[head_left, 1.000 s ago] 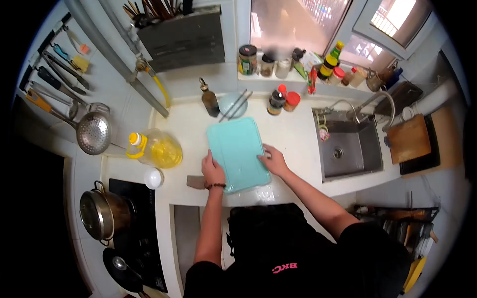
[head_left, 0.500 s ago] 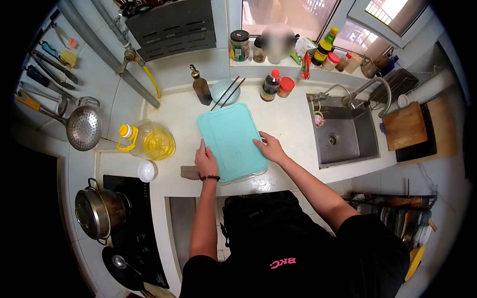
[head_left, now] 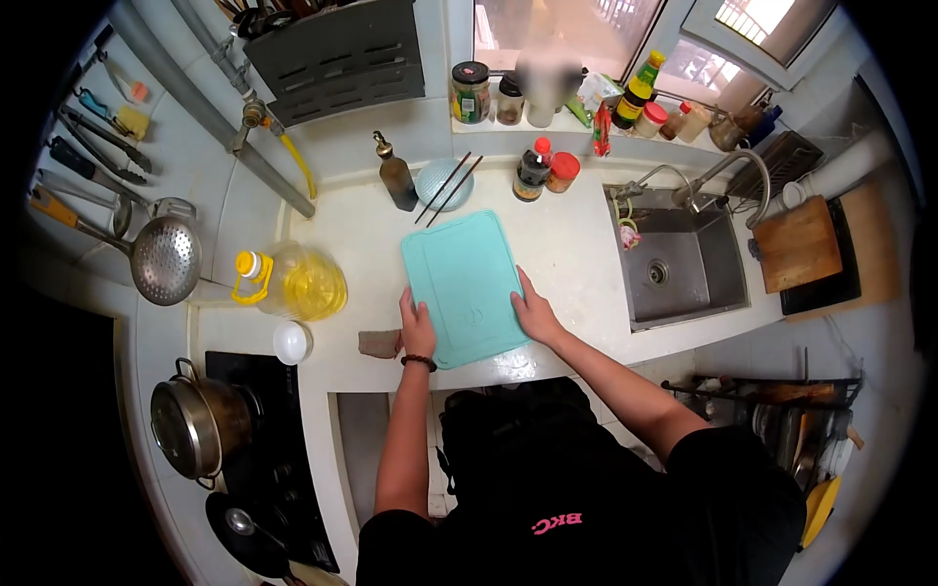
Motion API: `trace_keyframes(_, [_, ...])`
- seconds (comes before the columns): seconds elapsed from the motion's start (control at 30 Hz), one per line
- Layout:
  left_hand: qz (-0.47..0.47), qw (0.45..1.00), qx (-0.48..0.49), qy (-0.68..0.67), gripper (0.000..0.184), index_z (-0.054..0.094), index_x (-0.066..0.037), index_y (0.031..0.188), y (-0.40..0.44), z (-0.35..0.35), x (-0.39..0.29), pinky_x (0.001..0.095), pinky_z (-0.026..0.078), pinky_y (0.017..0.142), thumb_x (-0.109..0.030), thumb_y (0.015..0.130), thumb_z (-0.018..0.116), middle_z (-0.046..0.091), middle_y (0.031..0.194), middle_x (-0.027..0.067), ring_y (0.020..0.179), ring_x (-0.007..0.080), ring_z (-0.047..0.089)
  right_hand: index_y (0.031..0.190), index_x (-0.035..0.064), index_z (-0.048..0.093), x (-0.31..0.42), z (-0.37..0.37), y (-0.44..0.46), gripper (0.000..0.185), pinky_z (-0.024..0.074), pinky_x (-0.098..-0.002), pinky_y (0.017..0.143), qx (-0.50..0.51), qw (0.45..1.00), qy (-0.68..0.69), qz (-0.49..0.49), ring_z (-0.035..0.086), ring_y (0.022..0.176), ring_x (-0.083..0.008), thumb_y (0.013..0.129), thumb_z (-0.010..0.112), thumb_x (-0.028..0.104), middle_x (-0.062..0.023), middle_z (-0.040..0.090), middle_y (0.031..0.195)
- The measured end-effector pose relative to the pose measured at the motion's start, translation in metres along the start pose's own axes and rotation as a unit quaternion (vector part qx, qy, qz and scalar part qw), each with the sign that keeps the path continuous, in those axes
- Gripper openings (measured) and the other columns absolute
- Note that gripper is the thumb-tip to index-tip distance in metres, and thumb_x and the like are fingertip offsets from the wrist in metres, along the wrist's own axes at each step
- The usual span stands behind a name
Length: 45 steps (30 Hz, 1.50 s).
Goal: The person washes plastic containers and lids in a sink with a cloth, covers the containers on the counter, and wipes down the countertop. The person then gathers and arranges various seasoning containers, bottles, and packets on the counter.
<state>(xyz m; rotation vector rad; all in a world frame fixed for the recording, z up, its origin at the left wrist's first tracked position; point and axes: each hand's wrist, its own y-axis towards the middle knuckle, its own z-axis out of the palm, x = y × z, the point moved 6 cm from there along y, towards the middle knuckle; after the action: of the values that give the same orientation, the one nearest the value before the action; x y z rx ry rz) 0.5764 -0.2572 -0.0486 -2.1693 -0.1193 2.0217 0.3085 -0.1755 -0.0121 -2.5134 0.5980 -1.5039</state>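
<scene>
A rectangular turquoise lid (head_left: 465,285) tops a box on the counter in front of me; the box's clear rim showed along the lid's lower edge a moment ago. My left hand (head_left: 418,327) grips its left side, fingers along the edge and thumb near the top. On the opposite long side my right hand (head_left: 536,309) grips it with fingers bent around the edge. A folded brownish cloth (head_left: 379,343) lies just left of my left wrist. Behind the lid is a light blue bowl (head_left: 442,181) with dark chopsticks (head_left: 457,178) across it. The box's underside is hidden.
A large oil jug (head_left: 303,281) and a white bowl (head_left: 292,343) stand at left, near the stove (head_left: 278,459) with its pot (head_left: 200,420). An oil dispenser (head_left: 395,174), sauce bottle (head_left: 532,171) and red-lidded jar (head_left: 563,173) stand behind. The sink (head_left: 684,264) is at right.
The lidded box has shifted slightly right and toward me, turning to sit a little straighter. Both hands moved along with it, keeping hold of its sides.
</scene>
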Motion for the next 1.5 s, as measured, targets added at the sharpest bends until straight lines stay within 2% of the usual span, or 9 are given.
trace_keyframes(0.17, [-0.296, 0.950, 0.072, -0.070, 0.104, 0.019, -0.010, 0.163, 0.001, -0.009, 0.043, 0.0663, 0.031, 0.111, -0.060, 0.085, 0.067, 0.021, 0.166, 0.0176, 0.149, 0.0379, 0.025, 0.163, 0.0038, 0.016, -0.037, 0.012, 0.028, 0.081, 0.0329, -0.0404, 0.119, 0.099, 0.955, 0.265, 0.093, 0.040, 0.146, -0.0318, 0.105, 0.050, 0.049, -0.0242, 0.039, 0.158])
trace_keyframes(0.3, [-0.356, 0.923, 0.124, -0.074, 0.094, 0.029, -0.007, 0.160, -0.016, -0.004, 0.005, 0.0581, 0.036, 0.111, -0.059, 0.089, 0.061, 0.034, 0.161, 0.0173, 0.142, 0.0362, 0.037, 0.162, 0.0026, 0.018, -0.012, 0.015, 0.020, 0.081, 0.0318, -0.0412, 0.120, 0.201, 0.892, 0.374, 0.153, 0.035, 0.148, -0.0323, 0.105, 0.050, 0.050, -0.0214, 0.031, 0.163])
trace_keyframes(0.47, [-0.336, 0.927, 0.121, -0.119, 0.082, 0.047, -0.001, 0.148, -0.018, 0.000, 0.002, 0.0448, 0.043, 0.107, -0.061, 0.092, 0.050, 0.055, 0.141, 0.0168, 0.128, 0.0323, 0.053, 0.161, 0.0032, 0.020, -0.012, 0.021, 0.012, 0.081, 0.0367, -0.0407, 0.117, 0.190, 0.945, 0.258, 0.066, 0.043, 0.143, -0.0298, 0.104, 0.054, 0.049, -0.0198, 0.041, 0.157])
trace_keyframes(0.63, [-0.299, 0.940, 0.130, -0.104, 0.077, 0.042, -0.001, 0.151, -0.003, -0.002, 0.032, 0.0448, 0.043, 0.109, -0.058, 0.099, 0.048, 0.049, 0.150, 0.0168, 0.134, 0.0312, 0.051, 0.162, 0.0088, 0.020, -0.017, 0.019, 0.014, 0.091, 0.0442, -0.0532, 0.109, 0.214, 0.933, 0.257, 0.131, 0.045, 0.141, -0.0338, 0.096, 0.062, 0.055, -0.0186, 0.042, 0.156])
trace_keyframes(0.9, [-0.295, 0.936, 0.160, -0.104, 0.086, 0.031, 0.000, 0.157, -0.014, 0.010, 0.021, 0.0464, 0.041, 0.113, -0.057, 0.099, 0.058, 0.046, 0.154, 0.0168, 0.138, 0.0319, 0.047, 0.162, 0.0080, 0.023, -0.038, 0.017, 0.017, 0.086, 0.0409, -0.0491, 0.113, 0.235, 0.900, 0.345, 0.124, 0.043, 0.143, -0.0328, 0.096, 0.065, 0.043, -0.0181, 0.042, 0.156])
trace_keyframes(1.03, [-0.258, 0.952, 0.150, -0.068, 0.079, 0.039, 0.004, 0.148, -0.018, 0.035, 0.012, 0.0430, 0.056, 0.094, -0.052, 0.098, 0.063, 0.059, 0.136, 0.0180, 0.117, 0.0286, 0.064, 0.160, 0.0047, 0.027, -0.039, -0.017, 0.007, 0.080, 0.0386, -0.0435, 0.116, 0.214, 0.893, 0.377, 0.124, 0.044, 0.142, -0.0308, 0.096, 0.067, 0.029, -0.0186, 0.044, 0.154])
trace_keyframes(1.27, [-0.237, 0.954, 0.183, -0.025, 0.067, 0.046, 0.002, 0.142, -0.019, 0.110, -0.035, 0.0411, 0.055, 0.095, -0.046, 0.099, 0.066, 0.063, 0.131, 0.0172, 0.115, 0.0268, 0.066, 0.157, 0.0008, 0.031, -0.057, -0.106, -0.006, 0.080, 0.0407, -0.0427, 0.114, 0.125, 0.943, 0.303, 0.053, 0.045, 0.141, -0.0307, 0.096, 0.069, 0.035, -0.0197, 0.046, 0.152])
trace_keyframes(1.33, [-0.086, 0.967, 0.227, 0.076, 0.066, 0.050, 0.002, 0.140, -0.010, 0.136, -0.022, 0.0372, 0.054, 0.095, -0.045, 0.098, 0.068, 0.065, 0.129, 0.0171, 0.115, 0.0243, 0.066, 0.156, -0.0005, 0.033, -0.073, -0.132, -0.008, 0.080, 0.0404, -0.0426, 0.114, 0.106, 0.951, 0.286, 0.053, 0.045, 0.141, -0.0307, 0.096, 0.069, 0.038, -0.0201, 0.047, 0.152])
trace_keyframes(1.5, [-0.122, 0.948, 0.288, 0.063, 0.070, 0.042, 0.004, 0.144, -0.040, 0.230, -0.031, 0.0385, 0.049, 0.105, -0.030, 0.093, 0.077, 0.058, 0.136, 0.0186, 0.125, 0.0267, 0.058, 0.155, -0.0017, 0.031, -0.139, -0.210, -0.031, 0.088, 0.0370, -0.0449, 0.117, 0.072, 0.961, 0.261, 0.047, 0.040, 0.144, -0.0327, 0.092, 0.074, 0.041, -0.0210, 0.041, 0.155])
